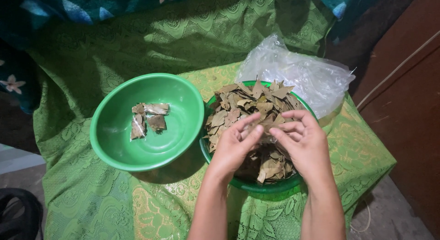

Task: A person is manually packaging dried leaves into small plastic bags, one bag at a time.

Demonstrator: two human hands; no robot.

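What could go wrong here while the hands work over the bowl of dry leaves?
The heaped dry leaves might spill over the bowl's rim onto the green lace cloth. That bowl sits near the table's front edge, so a push from the left hand or right hand might tip it.

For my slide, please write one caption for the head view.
Two hands, left hand and right hand, work over a green bowl of dried leaves; beside it, another green bowl holds small packets.
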